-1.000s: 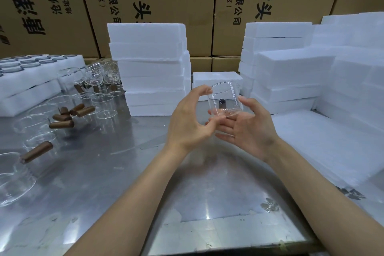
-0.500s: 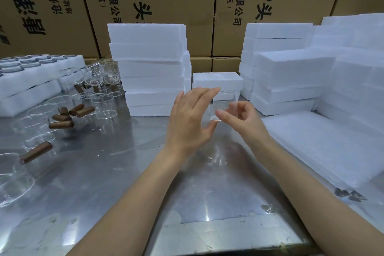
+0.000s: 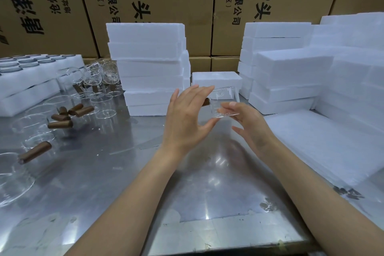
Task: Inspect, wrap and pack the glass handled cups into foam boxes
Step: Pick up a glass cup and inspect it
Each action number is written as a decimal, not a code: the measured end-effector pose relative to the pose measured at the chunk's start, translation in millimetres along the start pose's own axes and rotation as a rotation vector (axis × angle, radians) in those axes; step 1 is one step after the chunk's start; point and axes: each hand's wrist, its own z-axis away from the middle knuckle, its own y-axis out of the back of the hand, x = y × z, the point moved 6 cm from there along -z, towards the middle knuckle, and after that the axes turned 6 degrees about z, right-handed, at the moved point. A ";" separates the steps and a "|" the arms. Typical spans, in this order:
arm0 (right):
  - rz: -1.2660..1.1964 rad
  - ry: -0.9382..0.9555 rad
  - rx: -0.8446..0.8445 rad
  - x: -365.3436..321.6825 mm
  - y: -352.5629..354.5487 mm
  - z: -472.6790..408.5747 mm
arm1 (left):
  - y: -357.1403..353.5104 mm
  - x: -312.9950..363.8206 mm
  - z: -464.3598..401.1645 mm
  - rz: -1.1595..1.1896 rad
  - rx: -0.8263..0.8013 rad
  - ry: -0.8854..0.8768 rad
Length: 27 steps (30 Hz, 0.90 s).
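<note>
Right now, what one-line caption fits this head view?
Both hands, left hand and right hand, hold a glass handled cup up over the steel table, foam boxes behind.

The steel table (image 3: 128, 176) bore foam box stacks (image 3: 148, 68), loose glass cups (image 3: 39, 110), and a foam sheet (image 3: 324, 147).
</note>
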 end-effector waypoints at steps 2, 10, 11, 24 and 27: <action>0.016 -0.003 -0.025 0.5 -1.5 1.1 | 0.6 -0.9 -0.2 -0.025 0.009 -0.001; 0.126 0.048 0.137 -3.4 1.4 5.0 | -0.1 2.5 0.0 -0.118 0.038 -0.056; 0.099 0.034 0.137 -2.7 2.7 4.1 | 0.9 3.1 -0.8 -0.103 0.045 -0.040; -0.262 -0.204 0.007 2.8 -1.2 0.7 | -6.7 -3.5 2.9 0.208 -0.063 0.237; -0.247 -0.222 -0.066 2.2 -6.8 2.6 | -12.9 -3.8 4.2 0.305 -0.073 0.285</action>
